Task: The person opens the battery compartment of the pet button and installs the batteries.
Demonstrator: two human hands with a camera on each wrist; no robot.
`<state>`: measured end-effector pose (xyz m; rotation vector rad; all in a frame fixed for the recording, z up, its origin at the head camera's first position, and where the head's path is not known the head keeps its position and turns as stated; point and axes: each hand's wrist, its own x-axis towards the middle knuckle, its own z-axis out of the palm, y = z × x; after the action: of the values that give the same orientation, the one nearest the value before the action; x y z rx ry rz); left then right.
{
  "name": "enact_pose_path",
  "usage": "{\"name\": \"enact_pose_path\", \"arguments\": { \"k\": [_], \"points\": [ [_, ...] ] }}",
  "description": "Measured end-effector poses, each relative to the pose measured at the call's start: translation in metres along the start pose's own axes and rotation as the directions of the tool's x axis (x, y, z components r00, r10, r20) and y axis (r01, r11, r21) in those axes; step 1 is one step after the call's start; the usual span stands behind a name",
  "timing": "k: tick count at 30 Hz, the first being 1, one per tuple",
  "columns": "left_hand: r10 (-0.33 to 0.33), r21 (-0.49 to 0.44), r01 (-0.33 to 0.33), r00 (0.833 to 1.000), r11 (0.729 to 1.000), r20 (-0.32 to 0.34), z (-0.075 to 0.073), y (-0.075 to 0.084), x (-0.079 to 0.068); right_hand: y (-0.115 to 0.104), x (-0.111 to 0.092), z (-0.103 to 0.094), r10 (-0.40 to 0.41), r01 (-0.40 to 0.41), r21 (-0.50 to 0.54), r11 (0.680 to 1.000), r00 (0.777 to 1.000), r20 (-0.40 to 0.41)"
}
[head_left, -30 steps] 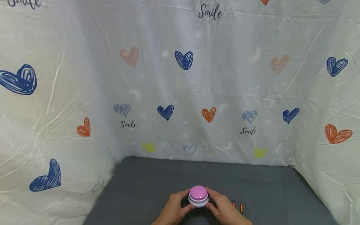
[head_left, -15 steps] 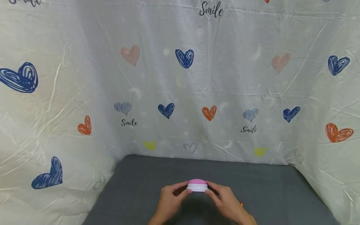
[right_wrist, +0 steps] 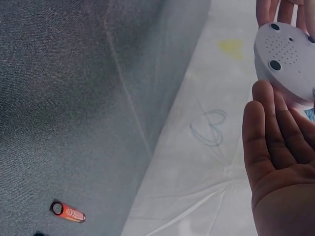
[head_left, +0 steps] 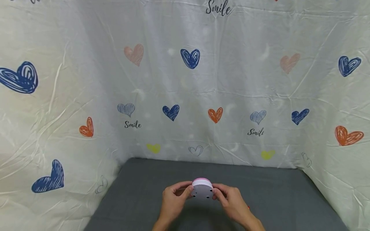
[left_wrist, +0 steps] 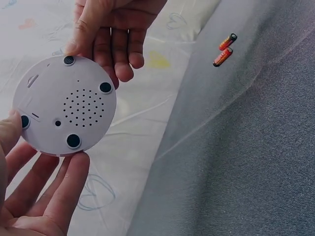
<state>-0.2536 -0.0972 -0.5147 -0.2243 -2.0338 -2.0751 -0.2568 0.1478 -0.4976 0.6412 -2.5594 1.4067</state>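
I see left hand [head_left: 172, 199] and right hand [head_left: 232, 202] pinching the button [head_left: 202, 183] rim-only, baring its underside [left_wrist: 83, 107]. Batteries [left_wrist: 223, 57] lie inside the right edge of the desk [head_left: 277, 192].

The word "Smile" [head_left: 218, 8] stands in black script on the pale cloth backdrop [head_left: 245, 35], high up in the head view. A smaller "Smile" [head_left: 133, 124] is printed lower on the left, under a striped blue heart [head_left: 126, 109]; a third "Smile" [head_left: 255, 132], on the right under a similar heart [head_left: 258, 117], has its last letter partly lost. Top left, cut-off black lettering [head_left: 33, 1] cannot be read. The red battery's [right_wrist: 71, 213] print in the right wrist view is too blurred
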Motion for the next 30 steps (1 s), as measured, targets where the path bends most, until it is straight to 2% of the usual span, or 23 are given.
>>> {"name": "enact_pose_path", "arguments": {
  "k": [7,10,16,21,26,30],
  "points": [
    [0.026,0.078,-0.022,0.999,0.997,-0.043,0.003,0.001,0.0,-0.001,0.001,0.003,0.056,-0.056,0.034,0.998,0.998,-0.017],
    [0.011,0.098,-0.008,0.999,0.995,-0.033,0.003,-0.001,-0.001,0.001,0.001,0.006,0.074,-0.073,0.034,0.997,0.997,-0.02],
    [-0.062,0.13,0.058,0.998,0.99,0.025,0.003,-0.003,-0.003,0.004,0.001,0.009,0.108,-0.108,0.015,0.994,0.994,-0.028],
    [-0.111,0.138,0.099,0.99,0.985,0.086,0.002,-0.009,-0.007,0.008,0.0,0.011,0.147,-0.147,0.007,0.989,0.989,-0.013],
    [-0.191,0.167,0.169,0.973,0.971,0.128,0.002,-0.017,-0.008,0.013,-0.003,0.013,0.185,-0.184,-0.037,0.982,0.983,0.015],
    [-0.266,0.145,0.246,0.954,0.958,0.138,0.003,-0.024,-0.008,0.019,-0.005,0.016,0.215,-0.212,-0.057,0.976,0.976,0.046]
  ]
}}
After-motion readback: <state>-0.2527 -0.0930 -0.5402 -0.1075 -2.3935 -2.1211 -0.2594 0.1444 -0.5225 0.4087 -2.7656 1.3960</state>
